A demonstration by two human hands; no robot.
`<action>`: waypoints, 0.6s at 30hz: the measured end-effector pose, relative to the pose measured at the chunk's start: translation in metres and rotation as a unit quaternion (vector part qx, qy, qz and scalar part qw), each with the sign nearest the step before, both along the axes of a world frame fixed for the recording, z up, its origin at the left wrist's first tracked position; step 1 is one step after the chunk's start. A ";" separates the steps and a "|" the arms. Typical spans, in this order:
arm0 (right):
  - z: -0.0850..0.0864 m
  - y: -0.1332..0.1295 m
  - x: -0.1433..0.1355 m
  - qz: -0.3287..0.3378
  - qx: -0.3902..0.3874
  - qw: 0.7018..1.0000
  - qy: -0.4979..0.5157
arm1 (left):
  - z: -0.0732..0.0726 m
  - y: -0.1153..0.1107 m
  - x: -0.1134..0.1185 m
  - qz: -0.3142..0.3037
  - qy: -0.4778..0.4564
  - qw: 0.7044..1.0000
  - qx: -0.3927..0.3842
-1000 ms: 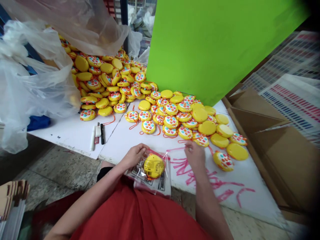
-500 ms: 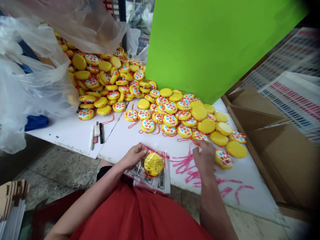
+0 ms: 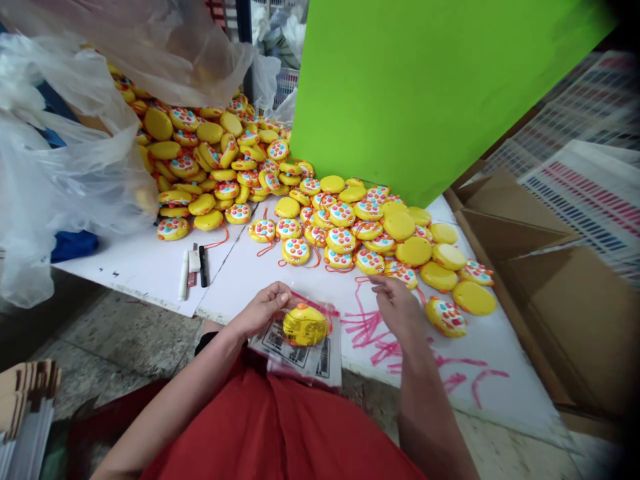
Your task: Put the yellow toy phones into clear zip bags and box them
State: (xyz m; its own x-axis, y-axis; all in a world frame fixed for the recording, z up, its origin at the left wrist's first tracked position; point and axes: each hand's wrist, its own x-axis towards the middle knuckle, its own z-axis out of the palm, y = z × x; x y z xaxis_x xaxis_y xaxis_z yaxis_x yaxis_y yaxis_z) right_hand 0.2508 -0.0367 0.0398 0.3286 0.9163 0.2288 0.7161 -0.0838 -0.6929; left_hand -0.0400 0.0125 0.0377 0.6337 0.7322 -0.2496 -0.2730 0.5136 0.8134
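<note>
The left hand (image 3: pixel 263 310) pinches a clear bag (image 3: pixel 330 367) by its upper left corner; inside, the rounded yellow toy (image 3: pixel 304 328), dark print across it, now shows its orange tip uppermost, not lowermost as before. Right of the bag, the right hand's (image 3: pixel 400 308) grip cannot be told.

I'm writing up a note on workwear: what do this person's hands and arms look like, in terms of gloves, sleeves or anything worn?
The left hand and right hand are ungloved. Both visible forearms are bare, with no sleeve, watch or bracelet showing. A plain red garment covers the body; its sleeves, if any, are out of view.
</note>
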 end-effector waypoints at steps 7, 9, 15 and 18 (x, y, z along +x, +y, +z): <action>0.020 -0.010 -0.054 0.156 -0.092 0.950 0.255 | 0.007 0.000 0.007 0.018 -0.018 1.000 -0.005; 0.019 -0.010 -0.066 0.156 -0.088 0.944 0.275 | 0.008 -0.001 0.008 0.021 -0.023 0.999 -0.009; 0.014 -0.010 -0.070 0.126 -0.058 0.944 0.298 | 0.009 -0.001 0.006 0.034 -0.026 0.999 -0.011; 0.019 -0.015 -0.067 0.124 -0.036 0.958 0.254 | 0.009 -0.001 0.004 0.040 -0.034 0.999 0.006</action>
State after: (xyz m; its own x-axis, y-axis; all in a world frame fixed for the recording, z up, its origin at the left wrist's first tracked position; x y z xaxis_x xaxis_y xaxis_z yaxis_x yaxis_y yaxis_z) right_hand 0.1838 -0.0521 0.0589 0.1513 0.9880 0.0298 0.2913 -0.0157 -0.9565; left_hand -0.0363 0.0119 0.0466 0.5886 0.7837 -0.1984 -0.3675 0.4780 0.7978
